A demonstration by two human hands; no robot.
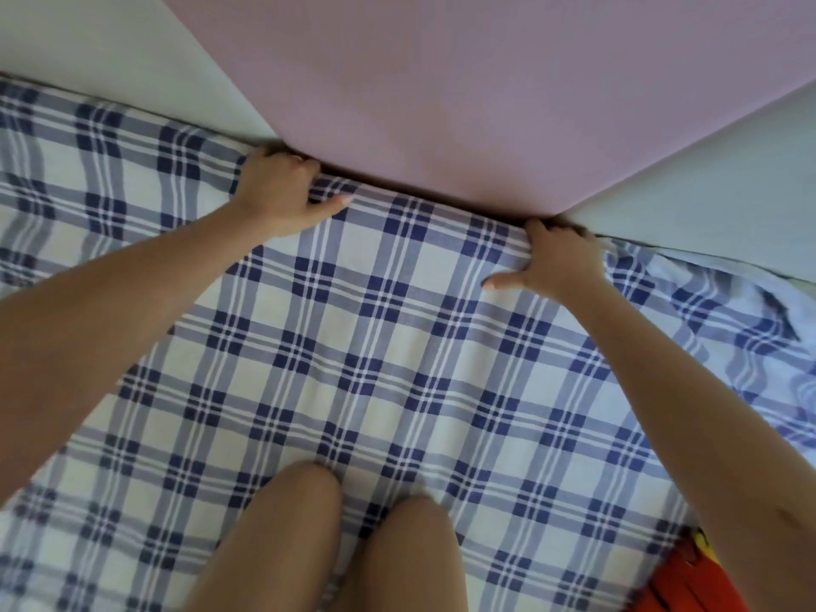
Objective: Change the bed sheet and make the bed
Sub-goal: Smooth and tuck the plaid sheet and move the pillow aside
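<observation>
Pink wall [441, 81]; sheet edge [419, 212] in grips [278, 187] [561, 262]

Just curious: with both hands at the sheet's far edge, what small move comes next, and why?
Probably tuck the edge down: the left hand and right hand grip the far edge of the sheet against the pink panel, and further right it lies bunched.

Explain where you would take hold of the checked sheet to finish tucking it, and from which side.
Grip the checked sheet at its rumpled edge right of the right hand, reaching from the bed side: the wall blocks the far side, and the folds there give slack to pinch.
</observation>
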